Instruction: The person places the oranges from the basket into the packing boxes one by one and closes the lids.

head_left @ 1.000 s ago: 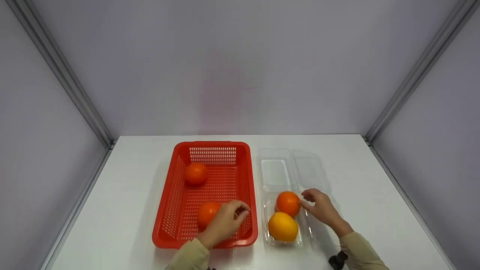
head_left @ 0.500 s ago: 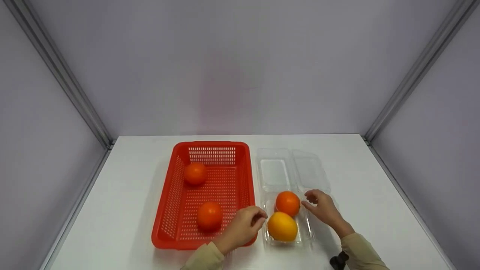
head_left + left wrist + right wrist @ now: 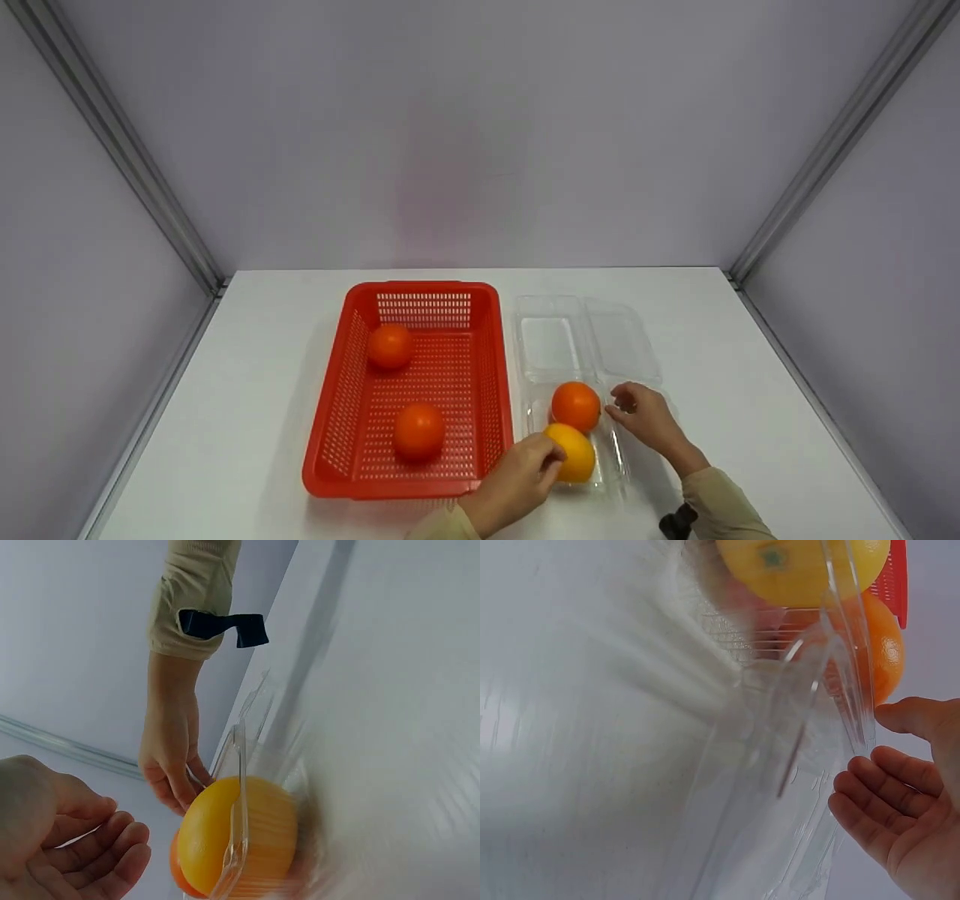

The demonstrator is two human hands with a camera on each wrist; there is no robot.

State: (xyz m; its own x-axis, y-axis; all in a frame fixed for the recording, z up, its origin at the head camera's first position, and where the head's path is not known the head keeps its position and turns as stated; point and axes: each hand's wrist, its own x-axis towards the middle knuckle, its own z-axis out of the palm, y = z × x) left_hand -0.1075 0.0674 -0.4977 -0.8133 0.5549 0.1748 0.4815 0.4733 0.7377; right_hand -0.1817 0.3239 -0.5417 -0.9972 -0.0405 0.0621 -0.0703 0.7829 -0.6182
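Note:
My left hand hovers at the near left side of the clear plastic clamshell box, in front of a yellow-orange fruit. In the left wrist view its loosely bent fingers hold nothing and stay apart from the fruit. Behind that fruit, an orange sits in the same near half of the box. My right hand is beside the box's right edge, close to the orange. Its fingers are relaxed in the right wrist view, with nothing between them and the thumb.
On the left stands a red perforated basket. One orange lies near its back left, another orange near its front. The box's transparent lids spread toward the back of the white table.
My left hand has moved right, out from over the basket, across its rim to the front of the yellow-orange fruit. The right hand has drawn back slightly from the orange.

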